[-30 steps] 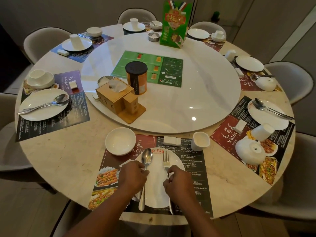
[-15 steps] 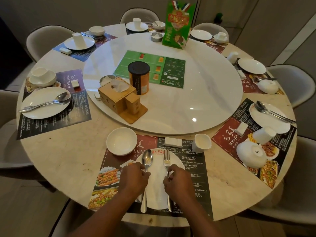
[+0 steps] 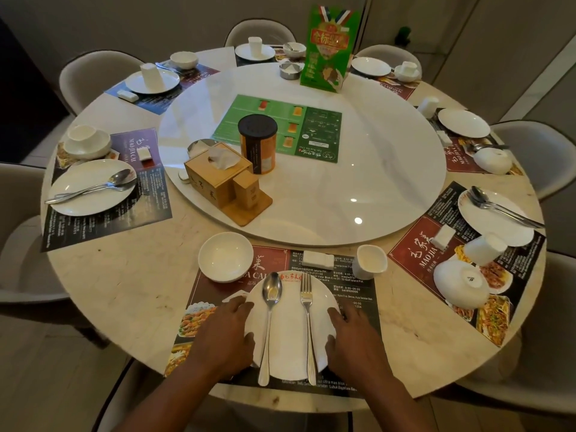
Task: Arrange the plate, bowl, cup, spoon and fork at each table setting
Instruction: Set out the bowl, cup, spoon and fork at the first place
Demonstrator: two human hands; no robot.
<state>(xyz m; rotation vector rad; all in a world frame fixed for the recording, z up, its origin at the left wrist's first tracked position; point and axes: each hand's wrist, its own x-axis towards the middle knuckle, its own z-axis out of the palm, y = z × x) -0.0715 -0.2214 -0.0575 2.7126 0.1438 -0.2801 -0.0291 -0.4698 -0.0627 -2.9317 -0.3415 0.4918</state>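
A white plate [image 3: 290, 344] lies on the near placemat [image 3: 352, 294]. On it, side by side, lie a spoon [image 3: 270, 310] on the left and a fork [image 3: 307, 316] on the right, handles toward me. My left hand [image 3: 223, 335] holds the plate's left rim, thumb on the edge. My right hand [image 3: 352, 338] holds the right rim the same way. A white bowl [image 3: 226, 256] stands upright beyond the plate to the left. A white cup [image 3: 371, 261] stands to the right, with a small white rest [image 3: 318, 260] between them.
A white lazy Susan [image 3: 374, 169] fills the table's middle with a tissue box [image 3: 218, 176], an orange canister [image 3: 258, 143] and a green sign [image 3: 330, 48]. Other settings ring the table; the right one has an upturned bowl [image 3: 461, 285]. Grey chairs surround it.
Both hands have let go of the spoon and fork handles and moved outward to the plate's left and right rims. The cutlery stays on the plate.
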